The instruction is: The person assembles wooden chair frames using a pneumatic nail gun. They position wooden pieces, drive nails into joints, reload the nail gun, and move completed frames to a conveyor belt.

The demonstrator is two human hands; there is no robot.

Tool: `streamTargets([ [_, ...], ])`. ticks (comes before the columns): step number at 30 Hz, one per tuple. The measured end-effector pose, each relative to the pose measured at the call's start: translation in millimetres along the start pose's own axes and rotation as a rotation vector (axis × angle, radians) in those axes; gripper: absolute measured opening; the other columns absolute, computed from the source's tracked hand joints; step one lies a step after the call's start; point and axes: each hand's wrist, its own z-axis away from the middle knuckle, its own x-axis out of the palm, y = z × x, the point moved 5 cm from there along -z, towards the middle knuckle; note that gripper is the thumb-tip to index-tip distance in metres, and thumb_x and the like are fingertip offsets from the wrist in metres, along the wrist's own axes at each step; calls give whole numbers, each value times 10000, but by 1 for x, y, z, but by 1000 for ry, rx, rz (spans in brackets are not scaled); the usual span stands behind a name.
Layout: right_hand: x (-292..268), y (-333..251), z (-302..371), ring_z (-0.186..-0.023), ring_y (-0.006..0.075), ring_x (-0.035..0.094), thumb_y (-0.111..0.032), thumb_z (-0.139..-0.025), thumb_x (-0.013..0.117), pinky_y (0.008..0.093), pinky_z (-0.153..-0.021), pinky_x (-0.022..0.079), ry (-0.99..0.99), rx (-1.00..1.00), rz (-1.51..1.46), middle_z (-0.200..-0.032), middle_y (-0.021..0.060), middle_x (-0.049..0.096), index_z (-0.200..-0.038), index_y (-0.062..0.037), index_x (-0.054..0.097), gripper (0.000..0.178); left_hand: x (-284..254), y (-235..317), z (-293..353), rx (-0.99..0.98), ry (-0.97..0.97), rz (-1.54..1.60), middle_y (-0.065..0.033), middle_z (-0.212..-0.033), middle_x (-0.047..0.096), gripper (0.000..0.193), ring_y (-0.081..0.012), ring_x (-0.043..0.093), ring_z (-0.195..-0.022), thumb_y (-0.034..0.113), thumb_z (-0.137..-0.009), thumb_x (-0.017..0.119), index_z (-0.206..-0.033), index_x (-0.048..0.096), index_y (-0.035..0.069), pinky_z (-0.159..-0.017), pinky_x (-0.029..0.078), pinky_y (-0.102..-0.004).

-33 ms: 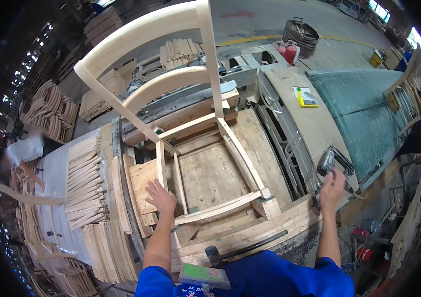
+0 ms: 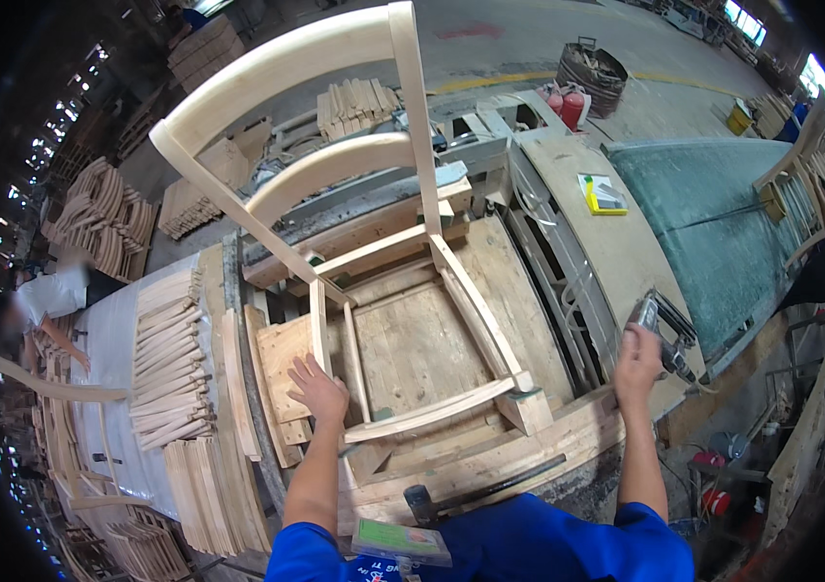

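Note:
A pale wooden chair frame lies tilted in a wooden jig, its curved backrest away from me and its open seat frame toward me. My left hand lies with fingers spread at the left seat rail, over a wooden block. On the right, my right hand is closed at a dark and silver hand tool that looks like a nail gun, on the bench edge. Its fingertips are partly hidden.
A yellow-edged box lies on the board at the right, beside a green-grey table. Stacked wooden chair legs cover the left table, where another person works. Red extinguishers and a drum stand beyond.
My right hand has moved slightly left, and the tool by it has turned a little. My left hand stays at the chair frame.

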Motion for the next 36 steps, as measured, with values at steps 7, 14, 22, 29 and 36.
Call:
streamTargets([
  [7, 227, -73, 19, -750, 226, 689, -318, -957, 720, 373, -663, 565, -1013, 270, -318, -913, 146, 711, -1187, 6, 644, 404, -8, 31, -7, 66, -39, 131, -248, -1637, 227, 860, -493, 185, -1522, 197, -846, 727, -1568, 291, 27, -1146, 214, -756],
  [14, 260, -77, 35, -517, 168, 526, -134, -967, 698, 356, -426, 440, -1026, 555, -505, -710, 62, 575, -1022, -46, 591, 149, -12, 23, -15, 125, 0, 99, -267, -1618, 255, 795, -474, 165, -1535, 104, -812, 700, -1509, 342, -31, -1208, 147, -692],
  [22, 188, -96, -15, -518, 144, 524, -128, -943, 705, 342, -435, 437, -1000, 544, -636, -693, 31, 562, -980, -57, 583, 146, -40, 26, -37, 132, -177, 730, -223, -1002, 674, 517, -343, 693, -872, 64, -831, 649, -1303, 459, -28, -731, 561, -487],
  [29, 85, -135, -51, -550, 136, 521, -124, -968, 681, 327, -483, 441, -1029, 516, -639, -683, 7, 526, -979, -65, 581, 117, -88, 27, -19, 71, -340, 1177, -111, -839, 654, 459, -181, 639, -634, 34, -856, 605, -1300, 508, -28, -566, 530, -361],
  [36, 0, -152, -50, -531, 131, 534, -126, -962, 681, 326, -451, 449, -907, 381, -775, -694, 3, 544, -998, -86, 582, 113, -174, 5, 23, 295, -121, 1285, -90, -809, 616, 438, -151, 600, -543, 11, -857, 627, -1269, 492, -51, -456, 502, -324],
])
